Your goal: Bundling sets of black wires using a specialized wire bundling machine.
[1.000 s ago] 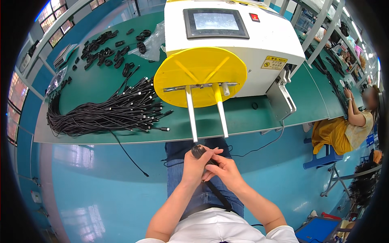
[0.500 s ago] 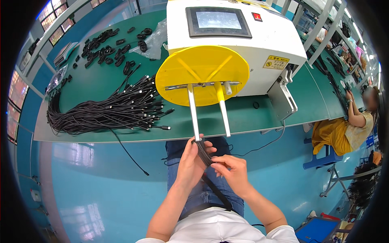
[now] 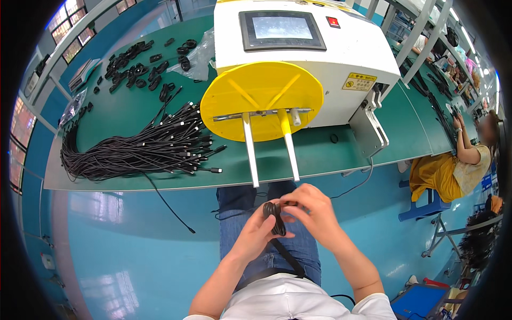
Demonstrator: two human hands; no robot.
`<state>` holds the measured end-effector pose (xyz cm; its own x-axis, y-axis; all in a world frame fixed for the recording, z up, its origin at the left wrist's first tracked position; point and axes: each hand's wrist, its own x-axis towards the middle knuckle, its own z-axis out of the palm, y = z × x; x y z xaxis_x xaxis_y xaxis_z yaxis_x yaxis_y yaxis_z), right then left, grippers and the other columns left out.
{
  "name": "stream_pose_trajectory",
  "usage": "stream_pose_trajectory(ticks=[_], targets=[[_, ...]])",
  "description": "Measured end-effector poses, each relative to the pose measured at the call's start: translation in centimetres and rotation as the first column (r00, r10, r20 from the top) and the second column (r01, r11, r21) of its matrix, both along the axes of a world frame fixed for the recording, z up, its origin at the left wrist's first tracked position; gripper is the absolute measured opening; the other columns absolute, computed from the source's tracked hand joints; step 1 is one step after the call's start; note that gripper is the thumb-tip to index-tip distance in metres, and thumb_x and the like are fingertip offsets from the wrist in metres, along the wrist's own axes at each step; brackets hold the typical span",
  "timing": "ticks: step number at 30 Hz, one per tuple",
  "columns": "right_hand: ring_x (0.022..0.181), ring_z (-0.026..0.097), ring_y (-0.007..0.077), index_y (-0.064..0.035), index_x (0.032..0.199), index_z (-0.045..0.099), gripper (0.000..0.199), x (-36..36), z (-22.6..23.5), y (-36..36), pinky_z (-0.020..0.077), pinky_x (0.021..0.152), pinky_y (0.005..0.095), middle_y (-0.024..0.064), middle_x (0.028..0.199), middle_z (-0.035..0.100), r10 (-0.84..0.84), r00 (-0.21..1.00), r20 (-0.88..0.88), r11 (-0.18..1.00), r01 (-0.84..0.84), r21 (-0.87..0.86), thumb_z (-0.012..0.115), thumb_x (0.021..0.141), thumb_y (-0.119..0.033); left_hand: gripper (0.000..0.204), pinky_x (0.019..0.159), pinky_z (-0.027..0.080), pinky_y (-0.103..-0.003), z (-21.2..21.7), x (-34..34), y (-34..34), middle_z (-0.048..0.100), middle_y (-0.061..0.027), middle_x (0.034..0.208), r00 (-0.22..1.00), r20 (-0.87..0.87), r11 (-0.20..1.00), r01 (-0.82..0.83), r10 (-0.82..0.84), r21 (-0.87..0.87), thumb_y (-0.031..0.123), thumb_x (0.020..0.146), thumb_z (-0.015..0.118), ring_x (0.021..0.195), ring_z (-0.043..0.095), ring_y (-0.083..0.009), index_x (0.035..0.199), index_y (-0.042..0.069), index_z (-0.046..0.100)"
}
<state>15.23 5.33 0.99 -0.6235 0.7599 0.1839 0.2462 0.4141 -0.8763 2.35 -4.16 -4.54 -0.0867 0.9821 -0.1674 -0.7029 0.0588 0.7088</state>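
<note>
A black cable wound into a small coil [image 3: 275,220] is gripped in my left hand [image 3: 255,234], over my lap. My right hand [image 3: 316,213] is at the coil's upper right, thumb and fingers pinching a dark piece of the cable; the fingers partly hide it. Just beyond my hands, two winding prongs [image 3: 250,154] stick out from a yellow disc [image 3: 261,88] on the front of a white machine [image 3: 341,53]. Nothing is wound on the prongs.
A large bundle of black cables [image 3: 122,154] lies on the green table [image 3: 213,180] at left, one cable [image 3: 168,205] hanging over the edge. Several coiled cables [image 3: 130,69] lie behind it. A small black ring [image 3: 334,138] sits right of the disc. Another person [image 3: 469,154] sits far right.
The coil has moved off the left prong's tip, toward me. My right hand has risen from the coil's lower end to its upper end. The view has shifted slightly.
</note>
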Motion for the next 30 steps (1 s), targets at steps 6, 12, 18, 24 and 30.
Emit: stream_pose_trajectory(ticks=[6,12,18,24,30], targets=[[0.071,0.052,0.0202,-0.0034,0.079,0.068,0.012,-0.4,-1.1,0.5,0.0440,0.063,0.0297,0.0053,0.072,0.059,0.058,0.998,0.023,0.982,-0.061,0.176,0.072,0.068,-0.001,0.039,0.074,0.050,-0.032,-0.9,-0.6,-0.5,0.053,-0.0100,0.107,0.985,-0.050,0.986,0.165,-0.165,0.010,0.019,0.099,0.038,0.093,0.055,-0.0171,0.134,0.001,0.036],[0.070,0.053,0.0207,-0.0024,0.075,0.065,0.012,-0.6,-1.0,0.6,0.0441,0.061,0.0308,0.0052,0.069,0.058,0.138,0.990,0.026,0.964,-0.140,0.225,0.073,0.066,-0.001,0.039,0.069,0.049,-0.030,-0.5,-0.4,-0.6,0.054,-0.0096,0.102,0.989,-0.053,0.991,0.136,-0.136,0.009,0.018,0.099,0.037,0.089,0.054,-0.0148,0.134,0.001,0.036],[0.069,0.055,0.0227,-0.0013,0.071,0.061,0.011,-0.8,-0.2,0.4,0.0452,0.060,0.0321,0.0061,0.071,0.059,0.112,0.989,0.096,0.974,-0.128,0.185,0.071,0.068,-0.001,0.041,0.063,0.049,-0.026,-0.3,-0.3,-0.3,0.054,-0.0098,0.100,0.963,-0.263,0.996,0.075,-0.061,0.045,0.024,0.099,0.037,0.084,0.055,-0.0136,0.132,0.000,0.039],[0.073,0.057,0.0228,-0.0010,0.075,0.060,0.011,-0.6,0.2,0.5,0.0466,0.061,0.0316,0.0075,0.072,0.059,0.182,0.976,0.122,0.961,-0.203,0.186,0.070,0.070,-0.001,0.044,0.060,0.049,-0.025,-0.3,-0.6,-0.8,0.057,-0.0086,0.092,0.942,-0.329,0.994,0.091,-0.068,0.054,0.028,0.100,0.036,0.073,0.057,-0.0135,0.134,0.000,0.039],[0.079,0.061,0.0227,-0.0010,0.083,0.057,0.014,-0.8,-0.8,-0.6,0.0496,0.068,0.0326,0.0077,0.083,0.062,0.051,0.999,-0.015,0.993,-0.049,0.112,0.067,0.074,-0.004,0.044,0.059,0.050,-0.026,1.0,-0.5,-0.7,0.062,-0.0093,0.091,0.807,-0.590,1.000,-0.002,-0.012,-0.023,0.029,0.099,0.036,0.074,0.063,-0.0154,0.132,0.001,0.043]])
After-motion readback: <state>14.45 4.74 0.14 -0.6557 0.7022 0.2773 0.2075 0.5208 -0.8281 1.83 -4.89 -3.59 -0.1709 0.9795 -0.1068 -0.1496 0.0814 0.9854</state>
